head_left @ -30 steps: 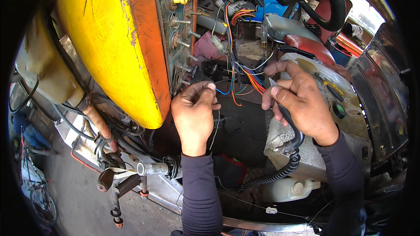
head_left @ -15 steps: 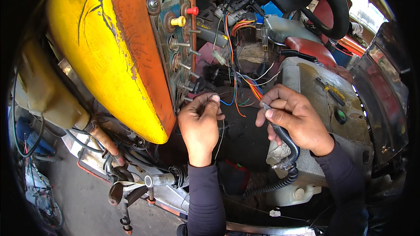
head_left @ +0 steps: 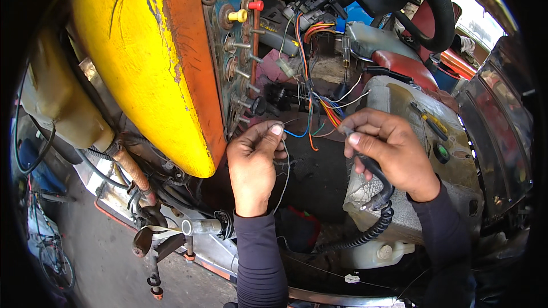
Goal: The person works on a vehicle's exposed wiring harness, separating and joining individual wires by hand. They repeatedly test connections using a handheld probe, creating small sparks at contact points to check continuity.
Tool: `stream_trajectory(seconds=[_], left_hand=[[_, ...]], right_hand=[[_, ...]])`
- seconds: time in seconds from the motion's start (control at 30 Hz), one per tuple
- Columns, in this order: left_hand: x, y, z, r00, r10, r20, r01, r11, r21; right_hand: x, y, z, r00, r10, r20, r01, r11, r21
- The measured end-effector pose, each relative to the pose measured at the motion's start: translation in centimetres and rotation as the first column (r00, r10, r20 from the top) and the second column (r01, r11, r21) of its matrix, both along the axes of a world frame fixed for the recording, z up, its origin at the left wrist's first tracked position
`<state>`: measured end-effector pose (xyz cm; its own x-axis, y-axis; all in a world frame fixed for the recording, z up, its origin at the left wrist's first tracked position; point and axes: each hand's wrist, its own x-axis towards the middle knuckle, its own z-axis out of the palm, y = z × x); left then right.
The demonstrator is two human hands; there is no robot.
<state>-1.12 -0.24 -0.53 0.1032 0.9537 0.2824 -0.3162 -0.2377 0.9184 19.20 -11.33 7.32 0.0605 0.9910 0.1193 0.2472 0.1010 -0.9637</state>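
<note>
My left hand (head_left: pixel 251 165) is closed in a pinch, thumb on forefinger. A blue wire (head_left: pixel 295 134) meets its fingertips, and a thin pale wire (head_left: pixel 287 174) trails down from them. On the right, my right hand (head_left: pixel 397 154) grips a black sheathed cable (head_left: pixel 378 181) near its upper end, thumb on top. Loose coloured wires (head_left: pixel 330 115), orange, yellow, red and white among them, spread between the two hands. Some hang with free ends. Lower down, the cable runs into black corrugated conduit (head_left: pixel 374 231).
Left stands a yellow and orange metal housing (head_left: pixel 188 80) with a panel of switches and knobs (head_left: pixel 237 16). A steering wheel (head_left: pixel 436 17) is above. Yellow-handled pliers (head_left: pixel 432 121) and a roll of tape (head_left: pixel 441 152) lie on the worn grey cover (head_left: pixel 399 100) at right.
The view has shifted slightly. My left hand sits a little farther left, and more of the thin pale wire shows below it. The right hand still grips the cable.
</note>
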Motion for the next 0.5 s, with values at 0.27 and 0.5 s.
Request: stream_trajectory(seconds=[0.27, 0.5], left_hand=[[-0.3, 0.3, -1.1, 0.998, -0.016, 0.055, 0.018, 0.999, -0.03], [-0.1, -0.3, -1.5, 0.997, -0.061, 0.044, 0.062, 0.998, -0.01]], right_hand=[[0.2, 0.1, -0.8, 0.996, 0.021, 0.083, -0.018, 0.999, -0.04], [0.2, -0.2, -0.5, 0.99, 0.041, 0.135, -0.034, 0.998, -0.047]])
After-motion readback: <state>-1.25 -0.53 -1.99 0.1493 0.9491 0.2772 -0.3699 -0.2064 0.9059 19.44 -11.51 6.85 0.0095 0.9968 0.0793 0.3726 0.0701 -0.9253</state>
